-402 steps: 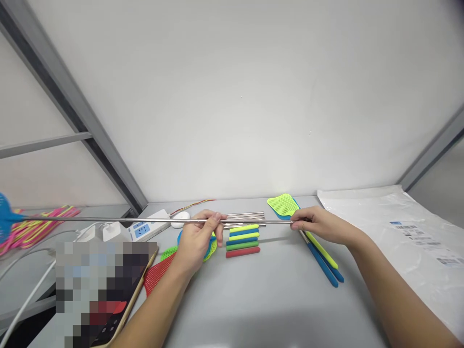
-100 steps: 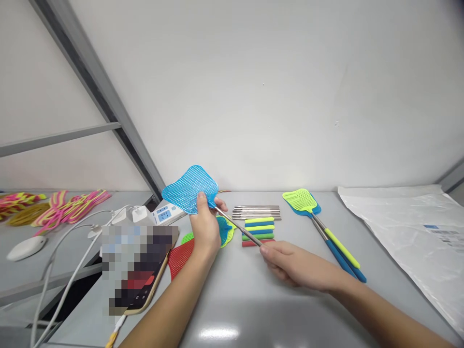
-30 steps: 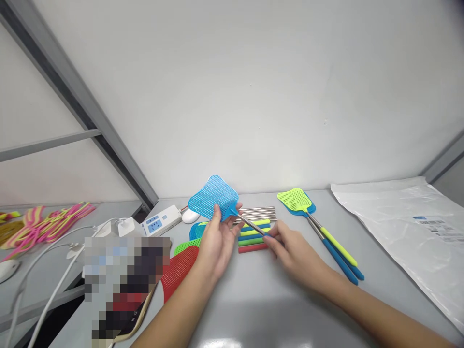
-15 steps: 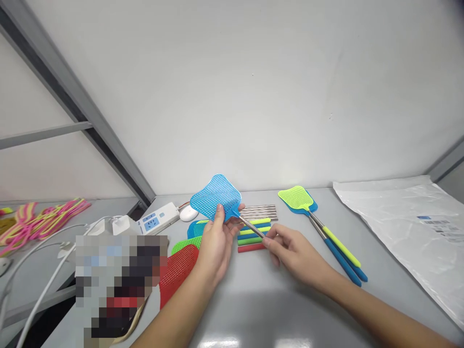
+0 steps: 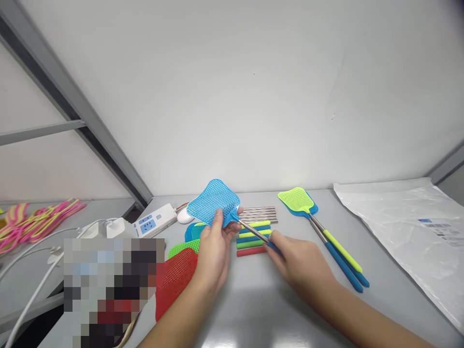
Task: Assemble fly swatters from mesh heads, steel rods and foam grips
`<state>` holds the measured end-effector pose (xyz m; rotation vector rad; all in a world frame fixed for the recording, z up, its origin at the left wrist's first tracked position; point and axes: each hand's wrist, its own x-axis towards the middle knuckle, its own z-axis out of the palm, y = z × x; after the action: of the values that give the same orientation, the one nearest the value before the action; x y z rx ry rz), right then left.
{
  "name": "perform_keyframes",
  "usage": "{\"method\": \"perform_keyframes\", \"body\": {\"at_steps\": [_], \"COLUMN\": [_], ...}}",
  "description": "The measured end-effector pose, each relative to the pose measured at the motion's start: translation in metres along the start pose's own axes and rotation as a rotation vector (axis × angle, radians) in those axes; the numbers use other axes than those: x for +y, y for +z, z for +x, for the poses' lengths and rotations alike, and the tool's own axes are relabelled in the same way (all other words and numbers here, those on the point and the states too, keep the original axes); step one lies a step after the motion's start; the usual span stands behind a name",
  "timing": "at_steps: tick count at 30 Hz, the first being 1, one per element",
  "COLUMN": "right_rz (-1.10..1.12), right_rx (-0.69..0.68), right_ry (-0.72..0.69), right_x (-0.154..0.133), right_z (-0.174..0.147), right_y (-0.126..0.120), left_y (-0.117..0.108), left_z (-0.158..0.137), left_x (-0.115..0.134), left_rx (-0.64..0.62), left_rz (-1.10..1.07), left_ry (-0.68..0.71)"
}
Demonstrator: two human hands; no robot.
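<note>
A blue fly swatter [image 5: 213, 197] is held up in front of me, its mesh head to the upper left. My left hand [image 5: 216, 241] pinches the base of the head, thumb on top. From there a thin metal rod slants down to a dark blue handle grip [image 5: 274, 248], with my right hand [image 5: 295, 256] wrapped around it. Behind the swatter several loose handle grips in yellow, blue, green and red [image 5: 251, 252] lie in a row. Several metal rods [image 5: 261, 212] lie beyond them. Loose heads, including a red one [image 5: 176, 278] and a green one [image 5: 183, 249], lie by my left forearm.
Several fly swatters with handles [image 5: 342, 251] lie together on the right. Farther right is a white plastic bag [image 5: 395, 217]. A power strip [image 5: 154, 221], a white mouse [image 5: 184, 215], cables and a pixelated area occupy the left side. Pink and yellow cords [image 5: 39, 222] lie far left.
My right hand has gone from pinching the metal rod to gripping a blue handle grip at the rod's lower end. My left hand keeps its hold on the swatter head.
</note>
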<state>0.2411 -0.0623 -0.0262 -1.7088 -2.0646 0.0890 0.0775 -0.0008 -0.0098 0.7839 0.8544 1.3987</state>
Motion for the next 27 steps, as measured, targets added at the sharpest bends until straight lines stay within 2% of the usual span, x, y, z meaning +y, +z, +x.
{"method": "perform_keyframes", "body": {"at_steps": [7, 10, 12, 18, 23, 27], "right_rz": [-0.085, -0.078, -0.076, -0.246, -0.341, -0.386], "right_rx": [-0.017, 0.012, 0.018, 0.114, 0.113, 0.072], "right_ry": [0.003, 0.095, 0.214, 0.528, 0.543, 0.529], "right_x": [0.007, 0.021, 0.036, 0.083, 0.095, 0.097], "right_z": [0.006, -0.004, -0.017, -0.047, -0.038, -0.029], "right_y": [-0.018, -0.027, -0.03, -0.035, -0.037, -0.034], "left_y": [-0.006, -0.008, -0.008, -0.001, -0.001, -0.004], "left_z": [0.006, 0.007, 0.005, -0.014, -0.022, -0.018], "left_x": [-0.001, -0.003, -0.003, -0.009, -0.018, -0.019], "left_rx": [-0.108, -0.102, -0.132, -0.328, -0.532, -0.588], "left_rz": [0.0, 0.072, 0.222, 0.64, 0.933, 1.103], "left_ry": [-0.151, -0.182, -0.154, 0.091, 0.408, 0.571]}}
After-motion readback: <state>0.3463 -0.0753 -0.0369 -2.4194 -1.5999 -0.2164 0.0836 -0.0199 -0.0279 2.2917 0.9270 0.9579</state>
